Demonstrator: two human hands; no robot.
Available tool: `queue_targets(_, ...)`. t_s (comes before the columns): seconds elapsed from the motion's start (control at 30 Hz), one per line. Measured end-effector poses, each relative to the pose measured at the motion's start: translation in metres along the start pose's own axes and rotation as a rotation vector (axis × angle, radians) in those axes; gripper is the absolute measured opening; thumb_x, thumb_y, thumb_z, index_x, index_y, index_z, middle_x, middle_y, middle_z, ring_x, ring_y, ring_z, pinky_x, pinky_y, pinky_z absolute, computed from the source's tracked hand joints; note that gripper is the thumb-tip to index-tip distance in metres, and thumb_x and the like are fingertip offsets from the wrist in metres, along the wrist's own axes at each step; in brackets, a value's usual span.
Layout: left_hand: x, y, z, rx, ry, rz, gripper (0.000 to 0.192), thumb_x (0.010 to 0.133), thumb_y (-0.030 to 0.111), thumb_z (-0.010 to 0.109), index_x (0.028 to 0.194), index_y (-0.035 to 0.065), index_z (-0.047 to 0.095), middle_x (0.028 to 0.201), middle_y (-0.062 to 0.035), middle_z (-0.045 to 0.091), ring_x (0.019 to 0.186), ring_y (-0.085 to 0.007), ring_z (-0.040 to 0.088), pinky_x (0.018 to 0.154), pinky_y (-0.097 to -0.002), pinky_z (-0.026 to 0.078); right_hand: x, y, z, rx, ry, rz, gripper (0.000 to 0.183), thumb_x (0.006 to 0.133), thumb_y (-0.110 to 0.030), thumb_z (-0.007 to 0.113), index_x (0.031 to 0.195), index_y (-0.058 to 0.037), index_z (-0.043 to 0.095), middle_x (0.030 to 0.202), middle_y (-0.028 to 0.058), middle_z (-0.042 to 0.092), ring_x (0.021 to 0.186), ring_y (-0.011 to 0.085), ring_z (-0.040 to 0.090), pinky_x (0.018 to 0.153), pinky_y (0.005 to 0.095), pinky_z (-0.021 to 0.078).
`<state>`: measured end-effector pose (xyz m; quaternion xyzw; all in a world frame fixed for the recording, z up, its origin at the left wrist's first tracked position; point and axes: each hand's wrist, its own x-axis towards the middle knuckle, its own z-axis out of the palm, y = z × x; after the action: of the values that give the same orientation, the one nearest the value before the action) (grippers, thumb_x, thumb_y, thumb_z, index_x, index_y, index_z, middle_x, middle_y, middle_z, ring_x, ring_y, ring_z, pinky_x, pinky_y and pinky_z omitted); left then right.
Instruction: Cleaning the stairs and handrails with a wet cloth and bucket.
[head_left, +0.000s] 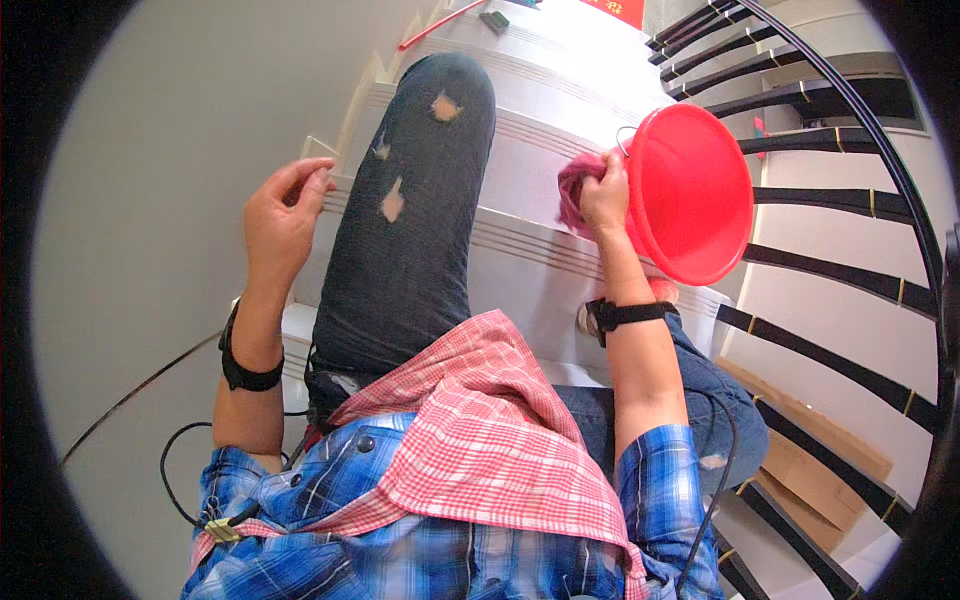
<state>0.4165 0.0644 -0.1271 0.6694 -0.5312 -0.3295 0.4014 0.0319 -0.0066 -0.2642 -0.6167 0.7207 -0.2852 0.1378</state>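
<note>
My right hand (604, 196) grips a bunched dark pink cloth (574, 184) over the white stairs (525, 161). Just beside that hand is a red plastic bucket (694, 199), tilted so that its round mouth faces me. Part of its wire handle (624, 139) sticks up near my fingers; whether they also touch the bucket is hidden. On the other side of my bent knee, my left hand (281, 214) is raised by the wall, its fingers loosely curled with a gap behind the thumb. I see nothing in it.
A black stair railing (862, 97) with flat balusters curves along the right. The pale wall (172, 187) bounds the left. Up the steps lie a red stick (442, 25) and a green scrubbing block (495, 21). Cardboard (810, 465) is visible beyond the balusters.
</note>
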Motion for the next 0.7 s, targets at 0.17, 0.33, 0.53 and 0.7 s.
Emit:
queue_targets(0.17,0.02,0.051,0.003,-0.05,-0.191,0.258,0.051,0.082,0.019,0.068,0.129,0.0109,0.05,0.122,-0.0083,0.057,0.091,-0.0134,0.059,0.082,-0.0283,0.048,0.018,-0.14,-0.047,0.722,0.092,-0.056,0.019,0.085,-0.007,0.058,0.101,0.0,0.05,0.091,0.0088,0.055,0.081,0.0157,0.057,0.071,0.0272,0.0463)
queue_targets(0.33,0.029,0.112,0.031,0.115,-0.05,0.807,0.076,0.068,0.02,0.078,0.134,0.0114,0.041,0.138,-0.009,0.04,0.12,-0.0198,0.043,0.099,-0.0378,0.038,-0.019,-0.239,-0.098,1.003,-0.109,-0.357,0.023,0.08,-0.002,0.061,0.1,-0.0033,0.05,0.094,0.0043,0.052,0.087,0.0105,0.053,0.073,0.0251,0.0448)
queue_targets(0.53,0.033,0.078,-0.001,-0.109,-0.235,0.532,0.057,0.07,0.004,0.068,0.124,0.0086,0.05,0.108,-0.0055,0.06,0.099,-0.0176,0.057,0.087,-0.0305,0.046,-0.035,-0.274,-0.123,0.524,-0.262,-0.736,0.046,0.073,-0.005,0.063,0.118,-0.0091,0.056,0.113,0.0163,0.053,0.094,0.0303,0.057,0.08,0.0365,0.0474)
queue_targets(0.7,0.026,-0.019,-0.025,0.42,-0.13,0.207,0.042,0.073,0.01,0.06,0.115,0.0126,0.054,0.098,-0.0178,0.062,0.089,-0.034,0.062,0.079,-0.0413,0.049,-0.011,-0.249,-0.182,-0.115,-0.27,-0.701,0.038,0.08,-0.005,0.059,0.118,-0.0081,0.057,0.121,0.0142,0.05,0.1,0.0263,0.056,0.079,0.0339,0.048)
